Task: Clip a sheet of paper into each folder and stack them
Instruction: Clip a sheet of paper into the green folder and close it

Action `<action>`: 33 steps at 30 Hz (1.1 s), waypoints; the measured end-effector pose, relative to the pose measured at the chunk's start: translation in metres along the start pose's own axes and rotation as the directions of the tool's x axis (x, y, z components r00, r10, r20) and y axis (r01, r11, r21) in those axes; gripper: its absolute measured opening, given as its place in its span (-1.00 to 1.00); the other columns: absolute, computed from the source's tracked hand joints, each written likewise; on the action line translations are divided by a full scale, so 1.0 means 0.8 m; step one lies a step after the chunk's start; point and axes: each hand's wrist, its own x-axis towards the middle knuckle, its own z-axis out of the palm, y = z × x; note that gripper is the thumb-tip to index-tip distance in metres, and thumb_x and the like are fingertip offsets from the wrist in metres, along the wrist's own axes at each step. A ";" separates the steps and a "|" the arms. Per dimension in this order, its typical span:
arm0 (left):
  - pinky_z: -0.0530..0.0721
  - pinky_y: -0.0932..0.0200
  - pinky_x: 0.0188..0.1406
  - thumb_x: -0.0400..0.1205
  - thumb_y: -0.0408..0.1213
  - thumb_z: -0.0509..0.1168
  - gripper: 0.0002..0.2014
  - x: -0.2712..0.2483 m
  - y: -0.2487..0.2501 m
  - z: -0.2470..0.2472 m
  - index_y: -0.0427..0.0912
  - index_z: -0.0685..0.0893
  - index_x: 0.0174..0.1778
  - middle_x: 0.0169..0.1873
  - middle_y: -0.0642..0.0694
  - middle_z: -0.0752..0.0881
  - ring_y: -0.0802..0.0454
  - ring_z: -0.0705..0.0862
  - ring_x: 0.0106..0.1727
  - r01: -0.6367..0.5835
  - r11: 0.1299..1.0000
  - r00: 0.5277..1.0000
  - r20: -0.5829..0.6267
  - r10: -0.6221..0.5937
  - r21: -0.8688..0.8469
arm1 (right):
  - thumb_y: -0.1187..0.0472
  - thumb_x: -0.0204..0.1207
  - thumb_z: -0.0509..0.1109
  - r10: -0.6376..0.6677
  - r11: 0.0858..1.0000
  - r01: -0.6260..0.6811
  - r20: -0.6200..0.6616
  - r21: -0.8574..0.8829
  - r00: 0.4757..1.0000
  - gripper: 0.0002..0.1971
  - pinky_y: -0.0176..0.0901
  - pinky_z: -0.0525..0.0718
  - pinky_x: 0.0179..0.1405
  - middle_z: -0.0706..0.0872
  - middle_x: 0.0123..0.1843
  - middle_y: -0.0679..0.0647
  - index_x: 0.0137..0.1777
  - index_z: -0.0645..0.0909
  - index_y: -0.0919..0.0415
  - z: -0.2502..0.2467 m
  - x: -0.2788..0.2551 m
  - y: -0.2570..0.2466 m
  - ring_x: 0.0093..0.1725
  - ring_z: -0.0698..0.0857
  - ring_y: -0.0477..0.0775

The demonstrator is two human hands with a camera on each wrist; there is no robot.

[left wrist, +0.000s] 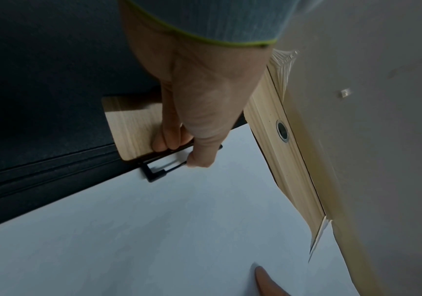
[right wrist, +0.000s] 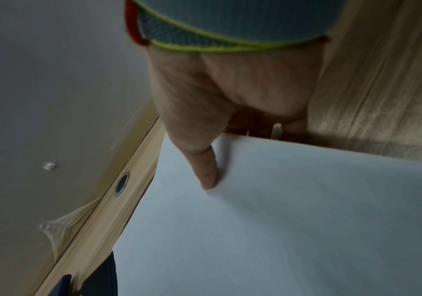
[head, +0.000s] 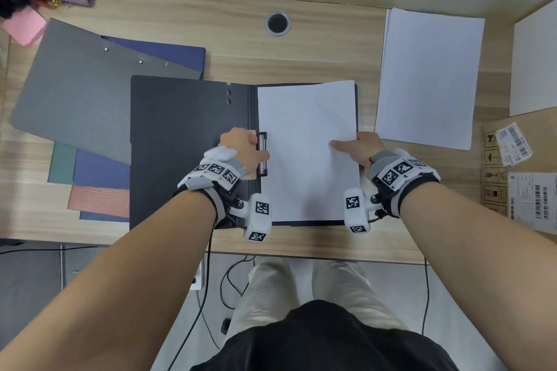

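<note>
A black folder (head: 187, 135) lies open on the desk before me, with a white sheet (head: 307, 147) on its right half. My left hand (head: 244, 150) grips the folder's black wire clip (left wrist: 164, 168) at the sheet's left edge, fingers curled on the wooden lever plate (left wrist: 133, 128), thumb on the wire. My right hand (head: 358, 149) pinches the sheet's right edge (right wrist: 255, 144), thumb on top, fingers underneath. The paper (left wrist: 154, 230) bows slightly. A stack of blank sheets (head: 428, 78) lies to the right.
Closed folders lie at the left: a grey one (head: 75, 93) on top of blue (head: 168, 54), green (head: 61, 163) and orange (head: 99, 202) ones. A cable hole (head: 277, 23) sits at the back centre. A white board (head: 533, 63) and labelled cartons (head: 524, 190) stand at the right.
</note>
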 end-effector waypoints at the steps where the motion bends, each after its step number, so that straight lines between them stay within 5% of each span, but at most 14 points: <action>1: 0.71 0.16 -0.19 0.45 -0.03 0.53 -0.60 0.001 0.001 0.001 -0.04 0.77 0.19 -0.21 0.04 0.67 -0.01 0.69 -0.27 0.011 1.000 1.000 0.006 -0.011 0.007 | -0.05 0.38 0.62 0.002 1.000 -0.002 0.004 0.009 1.000 -0.35 0.09 0.65 0.35 0.73 0.30 0.15 0.37 0.61 0.34 0.000 -0.001 -0.001 0.26 0.70 0.22; 8: 0.65 0.15 -0.20 0.49 -0.11 0.51 -0.71 0.004 0.016 0.002 0.00 0.47 -0.23 -0.26 -0.03 0.59 -0.05 0.57 -0.29 0.069 0.994 0.996 0.042 -0.072 0.080 | 0.08 0.39 0.64 0.003 0.999 -0.004 0.028 0.037 1.000 -0.55 0.06 0.69 0.29 0.78 0.19 0.17 0.19 0.70 0.33 -0.002 -0.004 -0.003 0.17 0.75 0.21; 14: 0.38 0.24 -0.56 0.49 -0.14 0.50 -0.74 0.004 0.032 0.005 -0.13 0.53 -0.18 -0.45 -0.02 0.49 0.07 0.42 -0.50 0.087 0.982 0.995 0.038 -0.094 0.166 | -0.07 0.30 0.66 0.035 0.998 -0.033 0.035 -0.060 0.999 -0.21 0.00 0.69 0.21 0.70 0.32 0.15 0.43 0.56 0.38 -0.006 -0.005 -0.006 0.18 0.71 0.17; 18: 0.36 0.23 -0.58 0.49 -0.14 0.50 -0.74 0.005 0.034 0.003 -0.16 0.55 -0.18 -0.43 -0.04 0.52 0.06 0.44 -0.49 0.094 0.977 0.993 0.051 -0.105 0.191 | 0.02 0.39 0.64 0.052 0.988 -0.051 0.004 -0.148 0.999 -0.48 0.05 0.76 0.14 0.77 0.04 0.17 0.21 0.66 0.36 -0.022 -0.008 0.000 -0.02 0.77 0.18; 22: 0.37 0.23 -0.58 0.50 -0.12 0.52 -0.72 0.007 0.035 0.003 -0.15 0.55 -0.17 -0.43 -0.04 0.53 0.06 0.45 -0.49 0.092 0.971 0.993 0.051 -0.106 0.222 | 0.02 0.31 0.69 0.073 0.976 -0.072 -0.003 -0.207 0.997 -0.69 0.14 0.81 0.07 0.85 -0.25 0.18 -0.22 0.70 0.23 -0.038 -0.011 0.014 -0.24 0.79 0.14; 25: 0.42 0.20 -0.54 0.50 -0.07 0.53 -0.68 0.005 0.036 0.001 -0.15 0.55 -0.14 -0.42 -0.04 0.52 0.04 0.49 -0.46 0.086 0.970 0.993 0.059 -0.102 0.229 | 0.06 0.27 0.69 0.060 0.965 -0.062 -0.017 -0.256 0.998 -0.72 0.18 0.81 0.06 0.85 -0.26 0.21 -0.33 0.67 0.18 -0.042 -0.017 0.011 -0.25 0.77 0.18; 28: 0.47 0.18 -0.53 0.49 0.11 0.53 -0.58 0.005 0.033 -0.011 -0.16 0.58 -0.13 -0.40 -0.06 0.58 0.02 0.55 -0.43 0.079 0.961 0.990 0.088 -0.106 0.265 | 0.13 0.37 0.59 -0.034 0.939 0.021 -0.032 -0.343 0.999 -0.80 -0.06 0.78 -0.07 0.84 -0.18 0.15 -0.31 0.60 0.09 -0.037 -0.037 -0.014 -0.17 0.80 0.17; 30: 0.64 0.11 -0.37 0.41 0.20 0.56 -0.46 0.004 0.024 -0.027 -0.17 0.59 0.00 -0.20 -0.12 0.67 -0.08 0.68 -0.24 0.112 0.965 0.992 0.030 -0.122 0.236 | 0.13 0.43 0.52 -0.129 0.933 0.121 -0.002 -0.340 0.992 -0.87 -0.13 0.76 -0.13 0.82 -0.16 0.07 -0.24 0.61 0.06 -0.028 -0.052 -0.043 -0.15 0.82 0.11; 33: 0.62 -0.08 0.01 0.32 0.13 0.63 -0.23 -0.004 -0.002 -0.056 -0.18 0.48 0.31 0.28 -0.23 0.52 -0.26 0.54 0.29 0.144 0.979 0.967 -0.230 -0.109 0.141 | 0.06 0.48 0.49 -0.267 0.905 0.298 0.140 -0.305 0.953 -0.81 0.04 0.73 0.17 0.77 0.11 0.00 0.06 0.68 0.07 -0.003 -0.067 -0.087 0.10 0.77 0.10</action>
